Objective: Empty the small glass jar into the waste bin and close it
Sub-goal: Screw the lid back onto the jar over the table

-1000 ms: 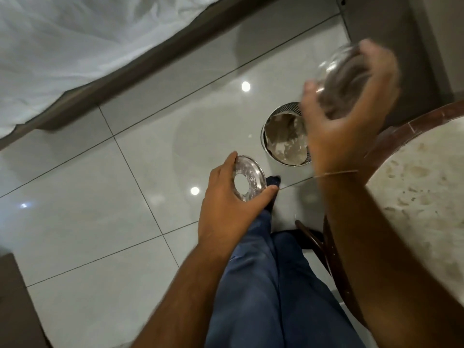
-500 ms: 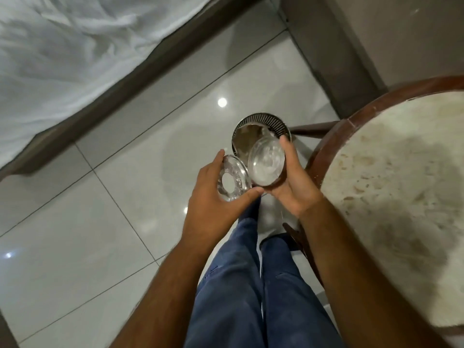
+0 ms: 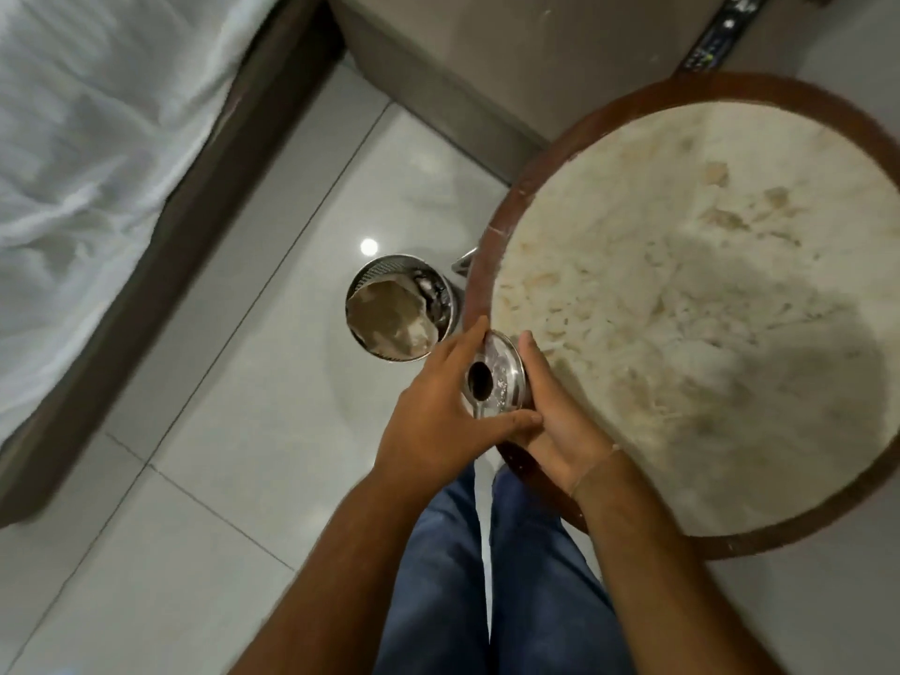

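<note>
Both hands meet over the near-left edge of the round table (image 3: pixel 492 246): the left hand (image 3: pixel 438 426) presses the glass lid (image 3: pixel 499 377) from the left, thumb beneath it, while the right hand (image 3: pixel 555 421) cups the small glass jar, mostly hidden under the lid. The waste bin (image 3: pixel 404 270) stands open on the tiled floor (image 3: pixel 243 431), just left of the table edge and beyond the hands, with crumpled paper inside.

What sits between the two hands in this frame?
In the head view, the small glass jar with its lid on top is held between the left hand and right hand.
</note>
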`<state>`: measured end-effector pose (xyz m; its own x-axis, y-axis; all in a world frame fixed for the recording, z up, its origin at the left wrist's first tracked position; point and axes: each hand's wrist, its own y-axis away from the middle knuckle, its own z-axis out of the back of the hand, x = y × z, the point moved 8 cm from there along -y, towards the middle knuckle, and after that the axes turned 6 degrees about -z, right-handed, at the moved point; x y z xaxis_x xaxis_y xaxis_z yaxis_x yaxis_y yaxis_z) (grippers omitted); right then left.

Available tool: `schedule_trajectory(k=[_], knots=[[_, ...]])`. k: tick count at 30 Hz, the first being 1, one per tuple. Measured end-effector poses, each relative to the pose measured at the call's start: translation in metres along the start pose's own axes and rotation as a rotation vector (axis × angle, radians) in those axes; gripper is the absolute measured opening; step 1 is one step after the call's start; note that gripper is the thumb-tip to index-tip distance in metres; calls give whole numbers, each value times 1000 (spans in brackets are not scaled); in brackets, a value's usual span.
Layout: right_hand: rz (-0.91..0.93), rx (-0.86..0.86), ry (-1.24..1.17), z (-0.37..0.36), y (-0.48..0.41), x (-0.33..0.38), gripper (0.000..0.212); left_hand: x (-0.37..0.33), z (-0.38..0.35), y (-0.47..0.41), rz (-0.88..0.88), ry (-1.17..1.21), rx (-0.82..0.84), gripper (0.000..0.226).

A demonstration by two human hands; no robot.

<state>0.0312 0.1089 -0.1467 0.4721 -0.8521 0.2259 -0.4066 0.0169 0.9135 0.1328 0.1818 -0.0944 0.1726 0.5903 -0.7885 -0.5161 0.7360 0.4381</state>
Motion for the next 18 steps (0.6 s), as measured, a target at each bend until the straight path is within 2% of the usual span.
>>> schedule_trajectory(k=[3, 9, 11, 14, 18], knots=[[30, 11, -85, 26, 15, 16, 60, -25, -26, -12, -48, -77, 68, 113], [133, -200, 86, 107, 43, 35, 73, -65, -91, -44, -111, -219, 211, 115], [221, -400, 62, 145, 56, 41, 68, -77, -120, -58, -153, -330, 261, 114], [399, -714, -169, 206, 80, 39, 38, -95, -157, -80, -247, -583, 249, 107], [470, -871, -281, 250, 101, 17, 35, -115, -197, -98, -358, -773, 251, 104]])
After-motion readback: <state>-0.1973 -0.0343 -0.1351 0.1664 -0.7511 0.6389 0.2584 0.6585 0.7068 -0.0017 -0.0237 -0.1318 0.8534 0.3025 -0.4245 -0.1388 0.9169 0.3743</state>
